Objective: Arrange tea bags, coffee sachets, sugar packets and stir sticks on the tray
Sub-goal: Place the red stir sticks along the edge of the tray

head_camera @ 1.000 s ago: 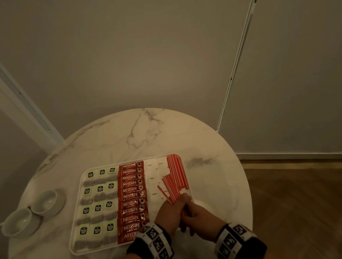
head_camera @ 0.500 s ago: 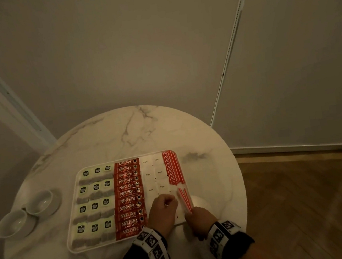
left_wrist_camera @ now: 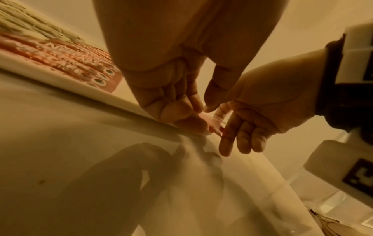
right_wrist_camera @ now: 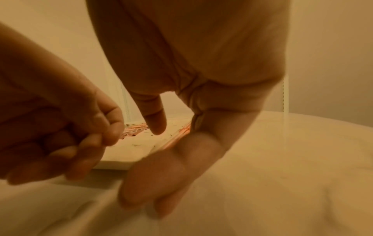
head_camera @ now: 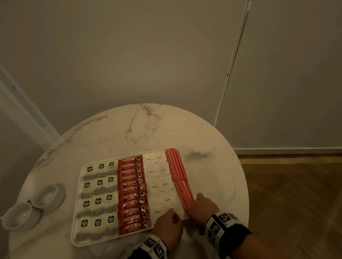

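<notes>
A white tray (head_camera: 78,239) holds tea bags (head_camera: 100,195) on the left, then a column of red coffee sachets (head_camera: 133,195), white sugar packets (head_camera: 160,185) and red stir sticks (head_camera: 176,167) along the right edge. Both hands are at the tray's near right corner. My right hand (head_camera: 197,206) has straight fingers (right_wrist_camera: 171,175) laid against the near ends of the lower stir sticks (right_wrist_camera: 181,132). My left hand (head_camera: 171,218) sits beside it over the nearest sugar packets, fingers curled (left_wrist_camera: 181,111), with nothing plainly held. Stick ends (left_wrist_camera: 214,129) show between the hands.
The tray lies on a round marble table (head_camera: 122,131). Two white cups (head_camera: 46,195) (head_camera: 18,214) stand at the table's left edge. Walls close in behind and to the left. Wooden floor lies to the right.
The fanned stir sticks I held a second ago now lie straight along the tray's right edge. Both hands have drawn back to the near right corner.
</notes>
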Available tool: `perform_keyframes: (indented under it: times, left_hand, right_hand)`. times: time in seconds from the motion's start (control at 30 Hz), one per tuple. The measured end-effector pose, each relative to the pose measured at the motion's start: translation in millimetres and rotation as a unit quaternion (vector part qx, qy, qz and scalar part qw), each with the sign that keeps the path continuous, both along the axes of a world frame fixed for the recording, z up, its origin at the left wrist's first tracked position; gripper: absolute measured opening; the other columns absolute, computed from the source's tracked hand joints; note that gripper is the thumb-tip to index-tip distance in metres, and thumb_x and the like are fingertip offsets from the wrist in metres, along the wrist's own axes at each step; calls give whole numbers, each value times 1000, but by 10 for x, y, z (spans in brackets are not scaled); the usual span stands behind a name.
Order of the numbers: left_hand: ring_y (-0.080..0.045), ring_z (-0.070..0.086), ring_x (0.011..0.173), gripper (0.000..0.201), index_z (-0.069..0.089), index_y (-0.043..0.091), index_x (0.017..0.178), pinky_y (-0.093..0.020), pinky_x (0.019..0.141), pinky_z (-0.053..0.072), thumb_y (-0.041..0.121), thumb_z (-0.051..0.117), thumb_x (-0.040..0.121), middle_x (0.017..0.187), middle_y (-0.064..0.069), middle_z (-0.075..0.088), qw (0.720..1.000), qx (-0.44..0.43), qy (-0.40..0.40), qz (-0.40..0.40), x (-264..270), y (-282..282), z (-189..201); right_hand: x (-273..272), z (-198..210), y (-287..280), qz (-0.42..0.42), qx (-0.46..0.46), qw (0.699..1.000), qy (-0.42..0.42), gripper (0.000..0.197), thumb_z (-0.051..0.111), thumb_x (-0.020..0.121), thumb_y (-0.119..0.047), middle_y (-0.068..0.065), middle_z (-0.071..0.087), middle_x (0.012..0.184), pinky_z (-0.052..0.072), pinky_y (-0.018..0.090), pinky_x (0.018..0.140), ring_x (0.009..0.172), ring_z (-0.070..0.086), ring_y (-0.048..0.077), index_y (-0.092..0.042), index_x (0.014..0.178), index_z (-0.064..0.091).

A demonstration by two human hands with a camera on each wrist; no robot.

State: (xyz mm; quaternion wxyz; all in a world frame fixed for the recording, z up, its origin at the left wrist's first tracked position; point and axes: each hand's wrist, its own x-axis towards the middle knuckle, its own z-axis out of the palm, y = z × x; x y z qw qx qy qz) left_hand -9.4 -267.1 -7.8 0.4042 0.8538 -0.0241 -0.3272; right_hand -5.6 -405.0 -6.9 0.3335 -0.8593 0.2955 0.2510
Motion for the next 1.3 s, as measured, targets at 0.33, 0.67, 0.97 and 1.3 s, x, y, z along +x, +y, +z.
perform_keyframes:
  times: [0.33, 0.67, 0.97, 1.3]
  left_hand:
    - [-11, 61, 101, 26, 67, 28, 105, -28, 93, 51, 15, 51, 89, 117, 2, 62, 992, -4, 32, -124, -125, -87, -90]
    - [-14, 46, 130, 44, 52, 26, 135, -29, 111, 30, 21, 49, 92, 140, 3, 51, 992, 26, 11, -127, -98, -209, -135]
    - [-14, 51, 122, 37, 56, 21, 128, -24, 102, 36, 18, 48, 92, 133, 0, 56, 998, 32, 2, -62, -122, -206, -149]
    - [-14, 58, 102, 18, 62, 22, 103, -25, 91, 46, 25, 47, 94, 109, 1, 62, 997, 59, 1, -56, -149, -216, -79]
  right_hand:
    - [-110, 152, -320, 105, 21, 994, -20, 32, 58, 88, -41, 4, 61, 97, 54, 28, 60, 77, 64, 20, -18, 104, 44]
    - [-94, 1, -337, 212, 28, 975, -60, 61, 74, 80, -21, -2, 60, 92, 53, 20, 64, 73, 59, 10, -13, 123, 32]
    - [-22, -22, -361, 236, 32, 969, -70, 71, 76, 73, -49, 1, 64, 106, 55, 32, 85, 94, 65, 18, -18, 119, 32]
    - [13, -79, -385, 256, 27, 964, -65, 81, 76, 70, -55, 1, 61, 111, 55, 31, 83, 96, 63, 18, -19, 125, 28]
